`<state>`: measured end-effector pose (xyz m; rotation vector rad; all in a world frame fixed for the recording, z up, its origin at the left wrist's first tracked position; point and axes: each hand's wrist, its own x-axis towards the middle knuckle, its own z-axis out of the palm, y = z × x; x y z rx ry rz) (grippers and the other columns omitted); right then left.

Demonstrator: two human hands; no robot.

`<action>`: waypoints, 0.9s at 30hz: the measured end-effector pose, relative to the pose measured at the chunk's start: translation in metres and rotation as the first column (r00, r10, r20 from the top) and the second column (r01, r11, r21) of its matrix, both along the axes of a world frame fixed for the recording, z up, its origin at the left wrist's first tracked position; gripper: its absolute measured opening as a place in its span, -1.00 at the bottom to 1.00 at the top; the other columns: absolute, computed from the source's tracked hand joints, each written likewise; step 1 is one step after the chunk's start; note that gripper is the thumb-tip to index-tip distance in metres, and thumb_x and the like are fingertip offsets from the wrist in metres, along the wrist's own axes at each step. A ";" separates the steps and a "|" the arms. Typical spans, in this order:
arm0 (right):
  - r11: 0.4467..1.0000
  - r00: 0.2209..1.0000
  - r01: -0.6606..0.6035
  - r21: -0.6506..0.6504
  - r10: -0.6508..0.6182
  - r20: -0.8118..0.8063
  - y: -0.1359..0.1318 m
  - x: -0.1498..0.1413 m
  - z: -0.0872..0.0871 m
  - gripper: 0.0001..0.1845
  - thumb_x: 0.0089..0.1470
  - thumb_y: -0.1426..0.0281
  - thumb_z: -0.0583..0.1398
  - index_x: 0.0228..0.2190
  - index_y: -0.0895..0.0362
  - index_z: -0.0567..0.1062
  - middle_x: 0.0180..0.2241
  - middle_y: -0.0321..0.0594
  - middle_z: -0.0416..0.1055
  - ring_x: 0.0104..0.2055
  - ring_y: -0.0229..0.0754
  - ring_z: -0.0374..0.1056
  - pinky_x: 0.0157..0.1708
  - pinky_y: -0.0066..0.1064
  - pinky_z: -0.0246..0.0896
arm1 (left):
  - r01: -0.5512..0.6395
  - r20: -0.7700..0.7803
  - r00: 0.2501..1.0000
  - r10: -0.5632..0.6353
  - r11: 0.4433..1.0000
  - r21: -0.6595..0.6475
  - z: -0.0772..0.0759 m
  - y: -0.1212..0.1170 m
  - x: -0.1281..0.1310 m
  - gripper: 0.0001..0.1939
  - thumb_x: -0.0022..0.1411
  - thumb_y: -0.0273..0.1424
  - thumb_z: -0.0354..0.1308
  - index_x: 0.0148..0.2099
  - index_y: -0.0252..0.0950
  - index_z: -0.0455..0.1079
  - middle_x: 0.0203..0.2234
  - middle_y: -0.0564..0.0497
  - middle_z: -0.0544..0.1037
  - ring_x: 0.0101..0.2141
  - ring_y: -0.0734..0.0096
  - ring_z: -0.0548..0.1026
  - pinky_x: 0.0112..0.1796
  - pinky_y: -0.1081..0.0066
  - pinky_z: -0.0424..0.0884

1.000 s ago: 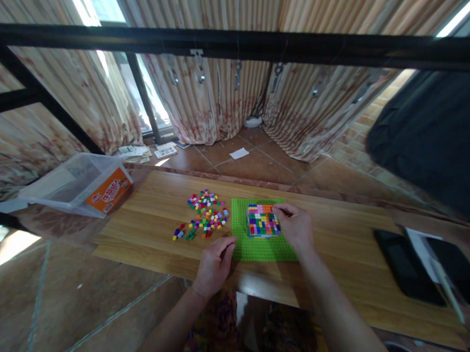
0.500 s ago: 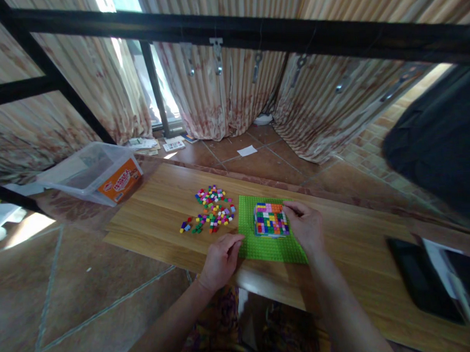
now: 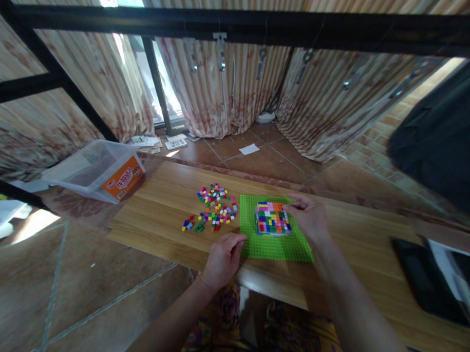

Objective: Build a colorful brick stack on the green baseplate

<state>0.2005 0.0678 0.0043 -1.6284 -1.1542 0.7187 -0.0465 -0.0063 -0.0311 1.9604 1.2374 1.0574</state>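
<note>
Right hand [image 3: 306, 214] has fingertips on the multicoloured plastic brick block [image 3: 273, 219], can't tell if gripping; left hand [image 3: 224, 258] loosely curled, contents unclear.

Beyond the left hand [image 3: 223, 258], the loose bricks [image 3: 217, 215] are showing smooth, coloured plastic. Between the hands, the baseplate [image 3: 276, 249] is showing studded green plastic. Beneath both hands, the table [image 3: 162, 204] is showing grained wood, glossy along its near edge. Far beyond the left hand, the bin [image 3: 84, 173] is showing translucent plastic; beyond both hands, the curtains [image 3: 232, 89] are hanging in pleated cloth.
</note>
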 end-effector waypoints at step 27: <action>0.986 0.640 -0.031 0.161 -0.104 0.761 -0.101 0.026 -0.078 -0.56 0.23 0.22 0.00 -0.18 0.16 0.60 -0.08 0.06 0.49 -0.05 0.08 0.36 0.00 -0.04 0.24 | 0.027 -0.149 0.989 -0.009 0.992 0.125 -0.001 -0.005 0.006 -0.71 0.26 -0.51 0.09 0.01 -0.23 0.44 -0.09 -0.08 0.56 -0.05 0.26 0.49 0.02 0.20 0.46</action>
